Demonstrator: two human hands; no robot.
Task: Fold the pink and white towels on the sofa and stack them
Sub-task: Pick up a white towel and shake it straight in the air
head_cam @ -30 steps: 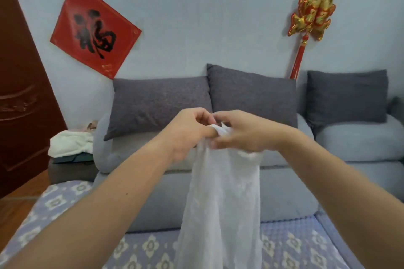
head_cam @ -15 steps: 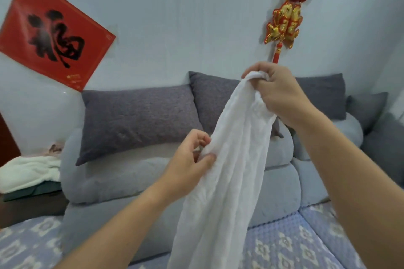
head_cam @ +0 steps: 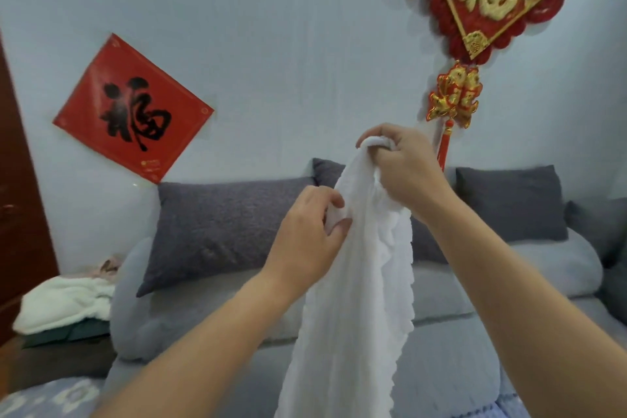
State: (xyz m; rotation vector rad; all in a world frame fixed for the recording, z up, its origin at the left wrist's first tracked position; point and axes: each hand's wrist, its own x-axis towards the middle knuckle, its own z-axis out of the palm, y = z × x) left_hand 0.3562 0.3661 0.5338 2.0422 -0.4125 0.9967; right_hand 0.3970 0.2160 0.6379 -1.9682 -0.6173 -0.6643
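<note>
A white towel (head_cam: 353, 299) hangs lengthwise in front of me, held up in the air above the grey sofa (head_cam: 451, 349). My right hand (head_cam: 403, 166) grips its top corner, bunched in the fist. Lower and to the left, my left hand (head_cam: 312, 234) pinches the towel's left edge between thumb and fingers. The towel's lower end runs out of the bottom of the frame. No pink towel shows clearly; a pinkish cloth (head_cam: 110, 266) lies far left beside the sofa.
Dark grey cushions (head_cam: 224, 227) lean along the sofa back. A cream cloth (head_cam: 64, 302) lies on a low side table at far left, by a brown door (head_cam: 20, 214). Red decorations hang on the wall. A patterned blue cover (head_cam: 47, 397) spreads at bottom left.
My hands, together at the towel's top a second ago, have parted: the right holds the corner high, the left has slid down the edge. The view has tilted upward.
</note>
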